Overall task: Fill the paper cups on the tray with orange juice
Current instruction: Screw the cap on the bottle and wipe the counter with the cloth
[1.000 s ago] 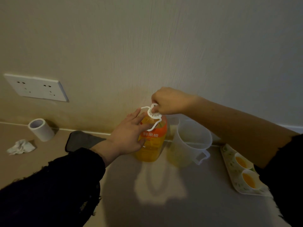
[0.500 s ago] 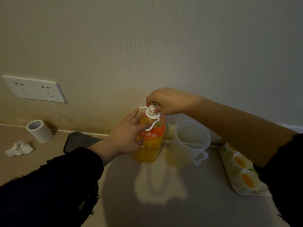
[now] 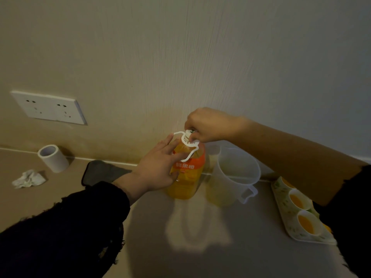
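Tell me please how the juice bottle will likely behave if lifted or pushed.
Probably heavy for its size: the juice bottle looks nearly full. Likely tippy if pushed high, being tall and narrow; the left hand rests against its side while the right hand pinches the cap. Smooth plastic may slip; the white handle looks surer.

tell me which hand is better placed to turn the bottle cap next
Right. The right hand pinches the cap atop the juice bottle; the left hand presses against the bottle's side, likely steadying it.
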The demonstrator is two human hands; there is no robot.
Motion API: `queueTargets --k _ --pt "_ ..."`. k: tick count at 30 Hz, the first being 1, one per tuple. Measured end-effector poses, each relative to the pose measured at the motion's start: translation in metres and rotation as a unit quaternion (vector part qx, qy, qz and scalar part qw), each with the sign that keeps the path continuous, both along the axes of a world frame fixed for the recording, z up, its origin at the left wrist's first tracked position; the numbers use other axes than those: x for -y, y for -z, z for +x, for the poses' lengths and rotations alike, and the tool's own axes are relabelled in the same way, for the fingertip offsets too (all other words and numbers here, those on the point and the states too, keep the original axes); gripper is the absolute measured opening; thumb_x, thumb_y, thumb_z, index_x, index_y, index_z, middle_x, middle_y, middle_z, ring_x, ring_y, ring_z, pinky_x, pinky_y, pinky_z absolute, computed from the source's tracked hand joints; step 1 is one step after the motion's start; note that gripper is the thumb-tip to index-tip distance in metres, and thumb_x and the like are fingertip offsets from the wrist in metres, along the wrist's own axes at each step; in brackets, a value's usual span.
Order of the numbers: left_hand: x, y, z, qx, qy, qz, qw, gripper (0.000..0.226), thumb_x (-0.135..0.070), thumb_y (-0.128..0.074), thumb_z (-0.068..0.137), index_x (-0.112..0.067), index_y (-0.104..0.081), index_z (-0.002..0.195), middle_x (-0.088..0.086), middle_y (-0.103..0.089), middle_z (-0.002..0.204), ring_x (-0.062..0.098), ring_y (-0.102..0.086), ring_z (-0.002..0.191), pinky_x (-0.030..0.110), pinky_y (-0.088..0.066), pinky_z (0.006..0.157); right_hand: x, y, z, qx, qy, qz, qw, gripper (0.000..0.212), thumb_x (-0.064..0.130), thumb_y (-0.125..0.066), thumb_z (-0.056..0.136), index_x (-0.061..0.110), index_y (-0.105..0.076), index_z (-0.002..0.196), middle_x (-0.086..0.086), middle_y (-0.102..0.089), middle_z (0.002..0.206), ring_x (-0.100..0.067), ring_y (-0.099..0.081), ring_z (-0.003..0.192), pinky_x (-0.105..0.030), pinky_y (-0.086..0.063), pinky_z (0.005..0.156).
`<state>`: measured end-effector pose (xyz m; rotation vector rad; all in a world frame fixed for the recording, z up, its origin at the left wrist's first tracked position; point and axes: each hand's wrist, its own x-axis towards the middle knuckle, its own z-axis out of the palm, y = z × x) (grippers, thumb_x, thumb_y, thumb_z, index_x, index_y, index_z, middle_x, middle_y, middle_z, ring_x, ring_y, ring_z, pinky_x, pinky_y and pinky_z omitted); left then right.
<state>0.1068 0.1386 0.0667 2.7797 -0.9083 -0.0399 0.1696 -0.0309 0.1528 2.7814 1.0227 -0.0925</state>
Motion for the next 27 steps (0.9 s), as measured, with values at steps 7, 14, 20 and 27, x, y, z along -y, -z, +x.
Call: queueTargets --k 7,14,20,27 --pt "-0.001 -0.001 0.003 -0.004 0.010 -0.005 1.000 0.066 -0.037 -0.056 0.089 -0.040 -0.025 0.146 -0.004 0.002 0.160 0.025 0.009 0.147 0.038 -0.007 0.119 0.004 -0.004 -0.001 0.020 -0.129 -0.031 0.991 0.030 0.009 -0.067 0.085 0.009 -0.067 0.115 -0.006 -0.065 0.115 -0.020 -0.060 0.105 -0.022 -0.042 0.083" --pt "-0.004 0.005 0.002 0.001 0.003 -0.005 1.000 0.066 -0.039 -0.056 0.087 -0.042 -0.026 0.145 -0.006 0.002 0.160 0.022 0.009 0.147 0.035 -0.011 0.118 0.005 -0.006 -0.001 0.001 -0.060 0.009 0.998 0.032 0.019 -0.064 0.088 0.013 -0.067 0.119 -0.004 -0.065 0.109 -0.013 -0.056 0.093 -0.025 -0.044 0.079" --pt "-0.003 0.006 0.004 0.012 0.007 0.005 1.000 0.063 -0.039 -0.055 0.087 -0.039 -0.029 0.145 -0.002 0.001 0.160 0.025 0.008 0.147 0.036 -0.007 0.119 0.001 0.006 0.003 0.049 0.025 0.001 0.999 0.044 0.049 -0.057 0.089 0.007 -0.069 0.090 -0.008 -0.066 0.081 -0.019 -0.057 0.069 -0.029 -0.041 0.061" --pt "-0.001 0.004 0.003 0.017 0.007 -0.003 1.000 0.062 -0.036 -0.057 0.087 -0.038 -0.033 0.144 -0.004 0.002 0.160 0.027 0.005 0.147 0.038 -0.010 0.118 -0.003 0.008 -0.003 0.055 0.134 0.033 0.989 0.057 0.059 -0.050 0.088 0.008 -0.046 0.065 0.001 -0.040 0.056 -0.010 -0.037 0.051 -0.022 -0.026 0.047"
